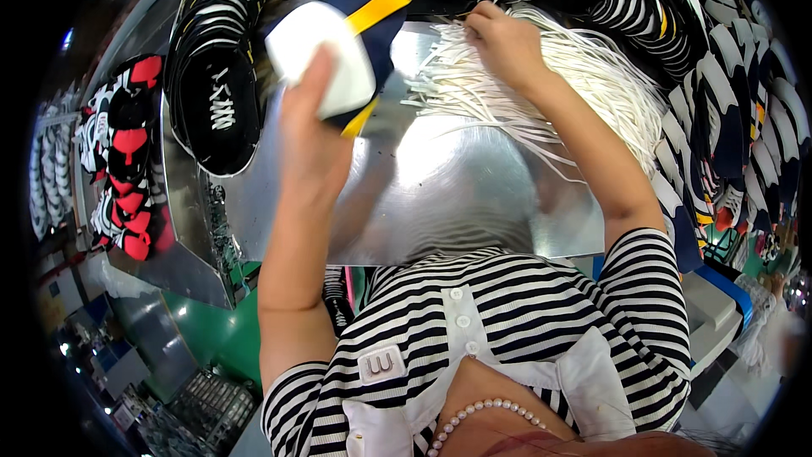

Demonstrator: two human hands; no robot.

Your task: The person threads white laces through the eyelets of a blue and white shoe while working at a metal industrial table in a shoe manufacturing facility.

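Raised over the left part of the metal worktop, my left hand [317,131] grips a shoe upper [376,30] in white, navy and yellow. The thumb lies on its white part, and the hand is blurred by motion. My right hand [507,46] is at the far edge of a spread pile of white shoelaces [592,76]. Its fingertips are pinched together among the lace ends; what is between them, if anything, is too small to make out.
A shiny metal worktop [423,178] lies before me. Nested black-and-white shoe uppers [224,101] curve along its left and far sides. More white, navy and yellow uppers [736,110] are stacked at the right. Red, black and white uppers [127,152] stand farther left.
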